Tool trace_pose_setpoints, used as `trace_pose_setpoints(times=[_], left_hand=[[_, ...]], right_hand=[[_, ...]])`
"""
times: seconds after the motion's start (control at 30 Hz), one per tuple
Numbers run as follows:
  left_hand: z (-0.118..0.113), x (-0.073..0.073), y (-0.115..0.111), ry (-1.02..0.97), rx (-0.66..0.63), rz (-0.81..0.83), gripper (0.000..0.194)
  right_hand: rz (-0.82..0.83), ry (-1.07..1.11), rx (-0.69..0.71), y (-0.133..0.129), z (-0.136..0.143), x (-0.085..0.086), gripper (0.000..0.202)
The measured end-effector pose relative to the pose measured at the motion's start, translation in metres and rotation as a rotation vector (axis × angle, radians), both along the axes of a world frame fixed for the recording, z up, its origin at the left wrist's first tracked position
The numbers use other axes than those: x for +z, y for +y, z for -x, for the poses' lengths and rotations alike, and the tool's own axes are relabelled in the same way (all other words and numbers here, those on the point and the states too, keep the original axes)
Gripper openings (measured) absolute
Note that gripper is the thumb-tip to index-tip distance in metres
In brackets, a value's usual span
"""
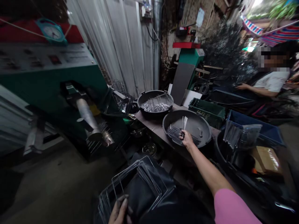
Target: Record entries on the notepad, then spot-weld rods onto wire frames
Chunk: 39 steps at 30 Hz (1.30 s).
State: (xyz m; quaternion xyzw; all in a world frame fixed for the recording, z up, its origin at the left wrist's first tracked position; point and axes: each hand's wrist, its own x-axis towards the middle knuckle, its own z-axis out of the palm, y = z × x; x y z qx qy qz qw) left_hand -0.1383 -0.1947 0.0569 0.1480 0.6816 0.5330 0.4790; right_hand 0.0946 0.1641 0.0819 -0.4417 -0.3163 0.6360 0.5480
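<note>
My right hand reaches over a round black pan, its fingers closed round a small bunch of thin metal rods that stick up from the fist. Dark thin rods lie in that pan beside the hand. Low in the view, my left hand grips the near side of several rectangular wire frames, which rest on my lap over dark cloth. A second round pan further back holds many short shiny metal pieces and a wire frame.
A green machine with a metal cylinder stands at the left. Behind the pans is a smaller green machine. Green and blue crates and a carton are at the right. A person sits at the far right.
</note>
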Motion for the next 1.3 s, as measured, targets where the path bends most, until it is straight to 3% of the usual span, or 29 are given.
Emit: trace_pose_setpoints(times=[0.2,0.37,0.47,0.53,0.63,0.7,0.77,0.83,0.97,1.03,1.17,1.3], left_hand=[[0.002,-0.002,-0.001,0.063,-0.044,-0.100,0.050],[0.014,0.007,-0.005,-0.007,0.048,-0.176,0.043],[0.028,0.018,-0.006,-0.075,0.146,-0.242,0.038],[0.037,0.026,-0.005,-0.124,0.189,-0.286,0.035],[0.052,0.035,-0.001,-0.169,0.211,-0.342,0.032],[0.063,0.038,0.003,-0.179,0.216,-0.346,0.031],[0.072,0.040,0.006,-0.185,0.214,-0.339,0.030],[0.080,0.043,0.011,-0.194,0.206,-0.333,0.029],[0.084,0.048,0.024,-0.219,0.178,-0.322,0.030],[0.082,0.049,0.031,-0.225,0.162,-0.329,0.030],[0.077,0.050,0.038,-0.236,0.159,-0.352,0.031],[0.075,0.049,0.037,-0.242,0.159,-0.374,0.031]], right_hand=[[0.141,0.084,0.322,-0.074,0.044,-0.002,0.020],[0.235,0.160,0.500,-0.107,0.071,-0.005,0.028],[0.062,-0.001,0.402,-0.115,0.081,-0.017,0.031],[-0.093,-0.186,0.313,-0.119,0.087,-0.034,0.032],[-0.287,-0.461,0.329,-0.127,0.091,-0.062,0.033],[-0.378,-0.609,0.365,-0.128,0.091,-0.070,0.034],[-0.484,-0.706,0.404,-0.125,0.092,-0.062,0.031],[-0.637,-0.750,0.502,-0.120,0.096,-0.036,0.026],[-0.888,-0.786,0.852,-0.126,0.116,0.032,0.029],[-1.016,-0.737,1.086,-0.139,0.127,0.055,0.036],[-1.159,-0.813,1.422,-0.168,0.142,0.067,0.059],[-1.176,-1.049,1.533,-0.183,0.145,0.063,0.072]])
